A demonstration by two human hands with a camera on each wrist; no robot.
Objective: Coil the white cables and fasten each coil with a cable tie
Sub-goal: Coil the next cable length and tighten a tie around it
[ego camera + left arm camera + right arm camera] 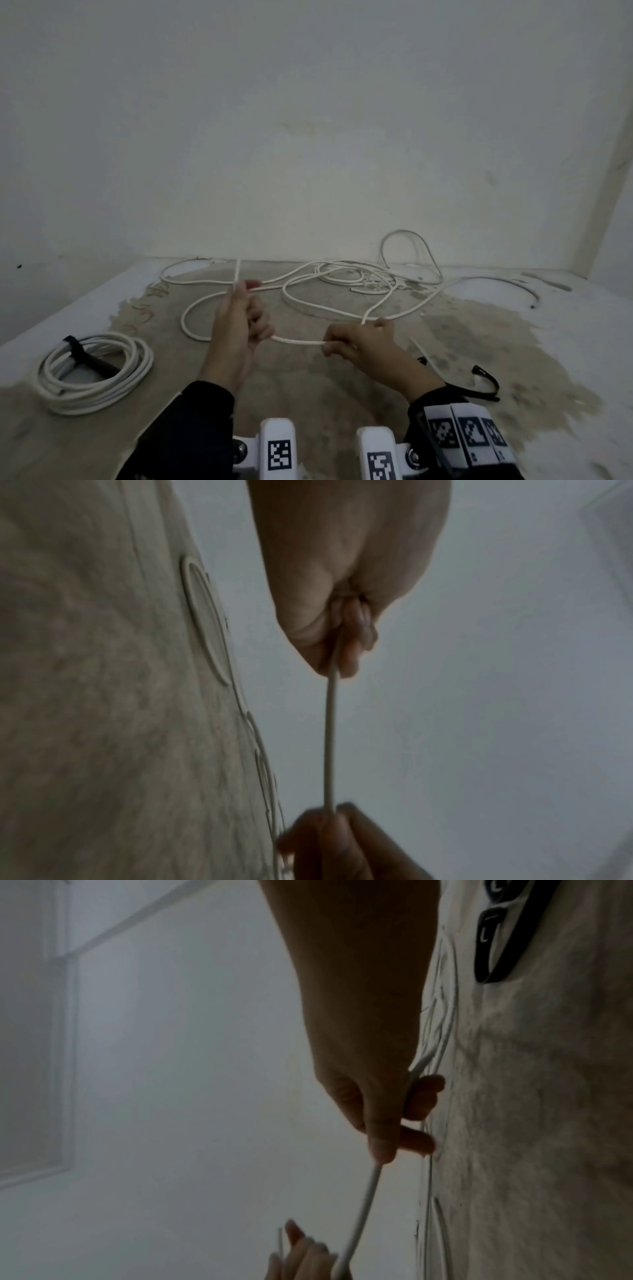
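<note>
A long loose white cable (pixel 337 278) sprawls in loops across the worn surface toward the wall. My left hand (pixel 244 317) grips it near one end, and the short tip (pixel 237 272) sticks up past my fingers. My right hand (pixel 347 342) pinches the same cable to the right. A short taut stretch (pixel 297 341) runs between both hands. In the left wrist view my left hand (pixel 342 631) is curled round the cable (pixel 330 737). The right wrist view shows my right hand (pixel 390 1112) wrapped round the cable (pixel 364 1204). A black cable tie (pixel 486 385) lies right of my right wrist.
A finished white coil (pixel 97 371) bound with a black tie (pixel 77 349) lies at the left. The wall (pixel 308 137) rises just behind the cable loops. The black tie (pixel 496 947) also shows in the right wrist view.
</note>
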